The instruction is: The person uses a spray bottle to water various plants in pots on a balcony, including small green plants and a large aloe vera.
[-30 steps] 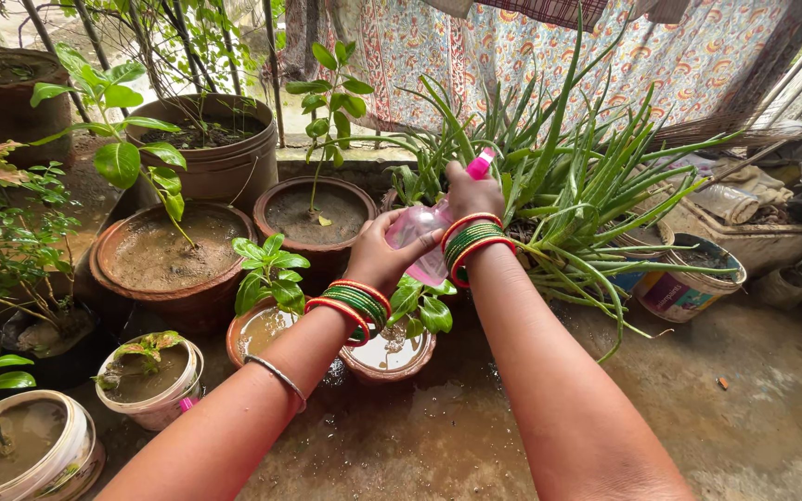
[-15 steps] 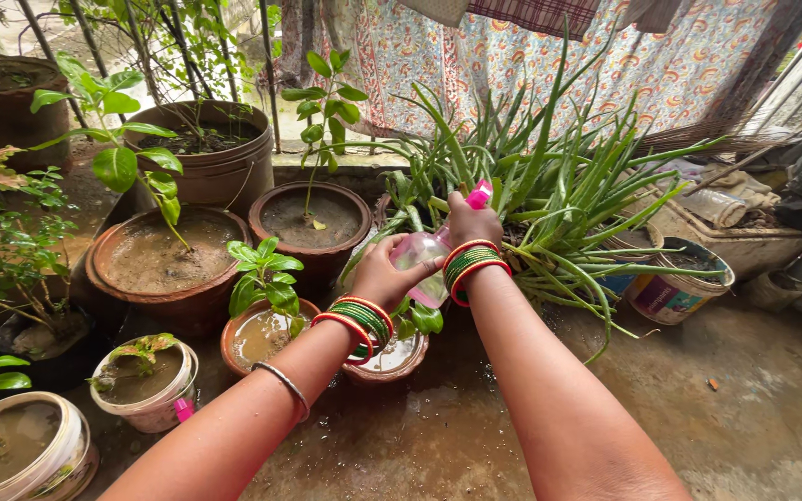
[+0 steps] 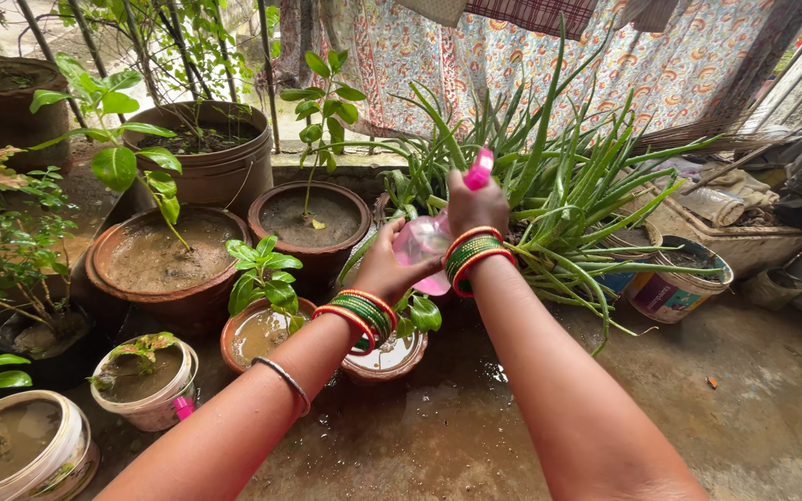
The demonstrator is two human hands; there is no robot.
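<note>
Both hands hold a pink, see-through spray bottle (image 3: 422, 243) in front of a large aloe plant (image 3: 549, 176). My left hand (image 3: 384, 267) cups the bottle's body from below. My right hand (image 3: 472, 203) grips the neck, with the pink spray head (image 3: 480, 168) sticking up above the fingers. Red and green bangles ring both wrists. Just below the bottle sits a small clay pot (image 3: 384, 358) holding water and a leafy plant.
Clay pots (image 3: 161, 269) with wet soil and small plants crowd the left side, with white tubs (image 3: 147, 379) at the lower left. A printed cloth (image 3: 512, 56) hangs behind. A painted bucket (image 3: 678, 283) and clutter stand at right. The concrete floor (image 3: 475, 427) is wet.
Both hands lowered the bottle slightly, then raised it again and tilted it more upright toward the aloe. The view shifted a little.
</note>
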